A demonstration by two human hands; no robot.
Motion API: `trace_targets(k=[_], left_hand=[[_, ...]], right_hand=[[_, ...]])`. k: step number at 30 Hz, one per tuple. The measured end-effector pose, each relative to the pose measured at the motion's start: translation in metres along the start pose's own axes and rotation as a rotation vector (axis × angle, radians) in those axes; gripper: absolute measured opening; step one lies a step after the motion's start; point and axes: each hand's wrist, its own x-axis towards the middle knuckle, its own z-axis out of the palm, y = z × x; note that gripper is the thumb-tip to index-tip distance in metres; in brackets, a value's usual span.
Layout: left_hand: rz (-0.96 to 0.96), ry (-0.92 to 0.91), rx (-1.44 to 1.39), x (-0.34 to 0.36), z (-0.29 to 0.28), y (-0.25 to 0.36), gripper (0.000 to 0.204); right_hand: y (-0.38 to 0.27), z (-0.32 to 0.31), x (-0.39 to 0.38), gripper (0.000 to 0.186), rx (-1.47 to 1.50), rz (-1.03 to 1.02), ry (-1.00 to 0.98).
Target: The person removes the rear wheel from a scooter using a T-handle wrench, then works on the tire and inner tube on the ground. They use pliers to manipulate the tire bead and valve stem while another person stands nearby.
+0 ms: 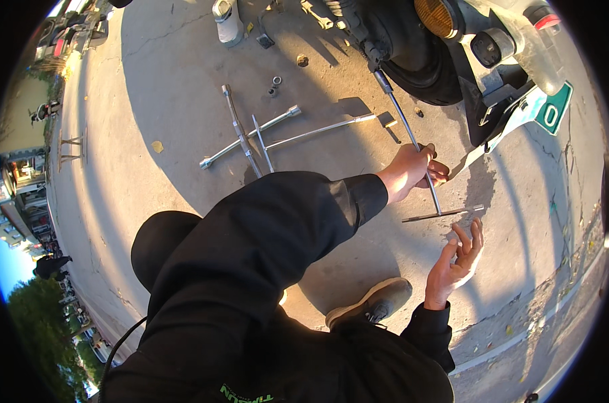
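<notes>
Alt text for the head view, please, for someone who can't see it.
A person's left hand grips a T-wrench whose far end reaches a motorbike; the open right hand is near the tool's crossbar. A cross wrench and another T-wrench lie on the ground.

Legible markings appear in two locations.

1. Plate [557, 106]: mounted on the vehicle [412, 40] at upper right, seen at a steep slant. The green end section bears one white, rounded character [551, 115], outlined as a closed loop. The paler section is too foreshortened to read.

2. Black jacket [250, 248]: bright green block lettering [247, 395] is printed on the front of the garment, at the lower edge of the view. It forms a single short word, set at an angle and partly cut off.
</notes>
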Motion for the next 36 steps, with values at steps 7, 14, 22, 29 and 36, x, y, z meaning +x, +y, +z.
trace_targets(k=[7, 14, 22, 29, 36], left_hand=[[-0.096, 0.004, 0.181, -0.008, 0.010, 0.001, 0.031], [-0.074, 0.006, -0.002, -0.011, 0.010, 0.009, 0.026], [-0.025, 0.018, -0.019, -0.008, 0.005, 0.007, 0.027], [-0.041, 0.091, -0.043, 0.005, 0.002, 0.000, 0.028], [-0.039, 0.110, 0.009, -0.002, 0.002, 0.010, 0.025]], right_hand=[[-0.033, 0.006, 0.016, 0.039, -0.057, -0.092, -0.455], [0.000, 0.015, 0.022, 0.051, 0.651, 0.656, -0.271], [0.006, 0.008, 0.002, 0.067, 0.434, 0.607, -0.158], [-0.030, -0.006, 0.001, 0.030, 0.484, 0.690, -0.659], [-0.022, 0.001, 0.002, 0.017, 0.547, 0.485, -0.400]])
